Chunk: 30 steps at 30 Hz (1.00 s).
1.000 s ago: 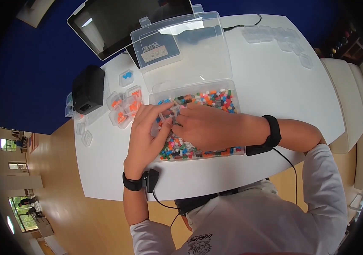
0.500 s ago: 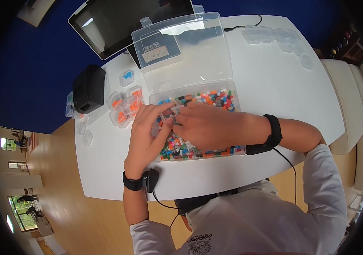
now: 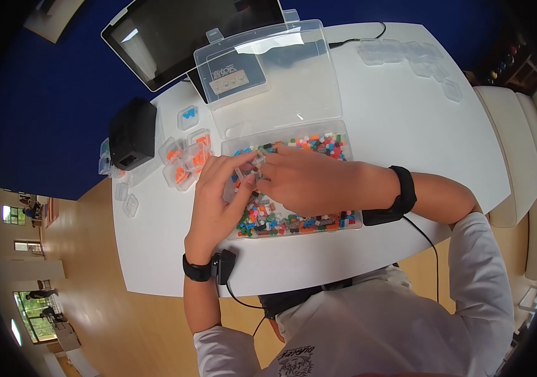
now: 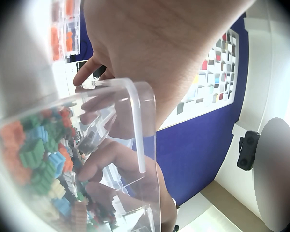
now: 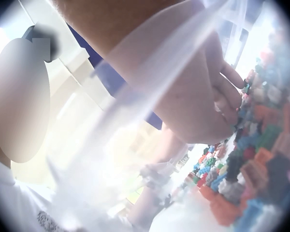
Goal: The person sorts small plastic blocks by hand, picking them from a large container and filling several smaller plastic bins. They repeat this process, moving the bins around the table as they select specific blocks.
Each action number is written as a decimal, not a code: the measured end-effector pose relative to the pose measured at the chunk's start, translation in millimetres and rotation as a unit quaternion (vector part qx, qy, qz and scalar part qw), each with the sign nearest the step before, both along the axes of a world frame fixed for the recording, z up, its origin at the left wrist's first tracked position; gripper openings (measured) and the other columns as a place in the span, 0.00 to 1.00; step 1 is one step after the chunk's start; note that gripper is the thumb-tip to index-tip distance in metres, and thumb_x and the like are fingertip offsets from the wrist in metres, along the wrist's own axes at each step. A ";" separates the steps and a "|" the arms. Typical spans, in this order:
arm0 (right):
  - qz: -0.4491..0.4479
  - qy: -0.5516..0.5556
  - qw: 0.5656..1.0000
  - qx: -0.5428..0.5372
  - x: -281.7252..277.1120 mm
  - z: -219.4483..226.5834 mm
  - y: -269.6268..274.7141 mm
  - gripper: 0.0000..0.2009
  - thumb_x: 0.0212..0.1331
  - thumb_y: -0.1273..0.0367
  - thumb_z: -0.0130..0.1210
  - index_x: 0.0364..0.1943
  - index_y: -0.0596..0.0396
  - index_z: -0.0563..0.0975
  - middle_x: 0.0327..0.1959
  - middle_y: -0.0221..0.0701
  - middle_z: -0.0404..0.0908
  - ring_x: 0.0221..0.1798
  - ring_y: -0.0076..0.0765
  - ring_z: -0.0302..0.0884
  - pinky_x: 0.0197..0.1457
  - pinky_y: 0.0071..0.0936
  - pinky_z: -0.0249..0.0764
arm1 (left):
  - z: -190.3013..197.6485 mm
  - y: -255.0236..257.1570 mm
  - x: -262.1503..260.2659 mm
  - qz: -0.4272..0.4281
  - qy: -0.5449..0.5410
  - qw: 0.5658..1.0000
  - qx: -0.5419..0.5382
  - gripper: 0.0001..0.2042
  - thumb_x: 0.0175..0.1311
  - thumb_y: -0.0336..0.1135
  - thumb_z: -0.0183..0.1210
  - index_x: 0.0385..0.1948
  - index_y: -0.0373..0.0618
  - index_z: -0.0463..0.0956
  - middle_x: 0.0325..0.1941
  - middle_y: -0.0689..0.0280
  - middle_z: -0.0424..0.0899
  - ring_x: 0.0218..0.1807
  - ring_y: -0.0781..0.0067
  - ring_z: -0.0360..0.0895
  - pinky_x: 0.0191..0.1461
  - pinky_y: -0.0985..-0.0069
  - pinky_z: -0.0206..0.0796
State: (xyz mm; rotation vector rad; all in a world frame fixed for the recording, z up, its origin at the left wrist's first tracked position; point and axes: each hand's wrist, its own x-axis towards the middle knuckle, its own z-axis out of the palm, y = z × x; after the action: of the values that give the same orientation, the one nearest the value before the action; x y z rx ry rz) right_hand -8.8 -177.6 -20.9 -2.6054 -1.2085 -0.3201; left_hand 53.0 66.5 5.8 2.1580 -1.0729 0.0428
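Note:
A clear bin (image 3: 281,234) full of small coloured blocks (image 3: 268,220) lies under both hands in the head view. The left hand (image 3: 215,201) reaches over its left side, thumb and fingers curled round a small clear container (image 3: 239,174). That container also shows through the bin wall in the left wrist view (image 4: 94,133). Against it the right hand (image 3: 319,185) bends its fingers down among the blocks; its fingertips are mostly hidden, and whether they pinch a block cannot be told. In the right wrist view the right hand (image 5: 198,96) is low beside the blocks.
Small clear boxes with orange pieces (image 3: 180,173) and one with blue pieces (image 3: 188,117) stand left of the bin. Beyond them is a black device (image 3: 132,133). The bin's raised lid (image 3: 300,81) leans before a screen (image 3: 187,38). Several clear boxes (image 3: 394,51) lie far right.
The right hand has shifted slightly, its fingers still low beside the left hand's fingertips. The left hand keeps its grip on the small container, almost unmoved.

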 end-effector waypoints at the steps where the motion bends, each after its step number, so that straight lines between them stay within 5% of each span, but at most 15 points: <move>1: 0.000 -0.007 1.000 0.011 0.8 -0.5 0.2 0.13 0.69 0.74 0.65 0.54 0.64 0.85 0.46 0.38 0.87 0.53 0.43 0.86 0.61 0.43 0.75 | -0.5 0.3 0.3 -0.001 0.001 1.000 0.000 0.20 0.72 0.26 0.68 0.66 0.44 0.89 0.50 0.61 0.93 0.53 0.58 0.82 0.64 0.62 0.73; 11: -0.001 -0.001 0.998 0.059 7.0 8.8 1.2 0.15 0.64 0.70 0.74 0.51 0.57 0.83 0.47 0.35 0.86 0.53 0.40 0.85 0.55 0.37 0.75 | 1.8 1.4 0.9 -0.014 0.005 1.000 0.000 0.22 0.70 0.25 0.69 0.66 0.42 0.87 0.50 0.56 0.90 0.54 0.50 0.82 0.64 0.60 0.74; 15: -0.005 -0.072 0.994 0.077 10.4 12.7 1.3 0.09 0.67 0.73 0.67 0.49 0.60 0.84 0.49 0.39 0.87 0.54 0.41 0.84 0.55 0.36 0.77 | -3.1 4.8 1.6 -0.011 0.003 1.000 0.002 0.21 0.71 0.25 0.68 0.66 0.41 0.86 0.50 0.56 0.90 0.54 0.50 0.82 0.64 0.59 0.74; 18: -0.023 -0.073 0.993 0.086 10.3 18.5 0.8 0.14 0.64 0.72 0.69 0.51 0.61 0.82 0.55 0.40 0.83 0.58 0.42 0.80 0.55 0.34 0.75 | -6.7 5.5 1.1 0.009 0.026 0.999 -0.031 0.22 0.73 0.25 0.68 0.68 0.39 0.85 0.53 0.55 0.91 0.56 0.53 0.84 0.66 0.60 0.75; 20: -0.040 -0.100 0.991 0.082 9.0 24.1 0.2 0.19 0.61 0.72 0.71 0.56 0.61 0.82 0.59 0.41 0.81 0.59 0.42 0.78 0.57 0.35 0.73 | -6.4 4.6 0.0 0.029 0.040 0.998 -0.039 0.26 0.72 0.25 0.67 0.72 0.39 0.81 0.60 0.57 0.93 0.60 0.64 0.86 0.68 0.64 0.76; 24: -0.054 -0.128 0.987 0.079 7.3 25.6 -0.4 0.22 0.62 0.72 0.71 0.60 0.61 0.82 0.61 0.42 0.80 0.59 0.43 0.77 0.60 0.37 0.72 | -0.8 0.4 -5.4 0.043 0.086 0.994 -0.058 0.29 0.71 0.24 0.68 0.75 0.39 0.79 0.66 0.57 0.91 0.62 0.63 0.86 0.72 0.63 0.75; 26: -0.050 -0.098 0.988 0.112 5.9 22.9 1.9 0.22 0.65 0.71 0.70 0.63 0.61 0.81 0.63 0.43 0.80 0.61 0.46 0.77 0.61 0.39 0.71 | -3.8 0.8 -2.8 0.028 0.064 0.994 -0.089 0.29 0.74 0.24 0.67 0.77 0.41 0.78 0.50 0.60 0.92 0.55 0.68 0.88 0.65 0.66 0.79; 30: -0.049 -0.113 0.981 0.149 6.1 28.0 3.5 0.22 0.68 0.70 0.69 0.64 0.61 0.81 0.70 0.49 0.80 0.70 0.52 0.78 0.66 0.41 0.72 | 1.5 -0.9 -7.1 0.052 0.119 0.986 -0.103 0.28 0.73 0.24 0.67 0.76 0.41 0.78 0.47 0.62 0.93 0.54 0.71 0.88 0.62 0.67 0.80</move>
State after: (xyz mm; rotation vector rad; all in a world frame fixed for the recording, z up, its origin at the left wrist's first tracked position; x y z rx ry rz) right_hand -2.7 -174.1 7.1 -2.4180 -1.0070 -0.7711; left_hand 45.9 65.6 7.2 1.9729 -0.7835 -0.0533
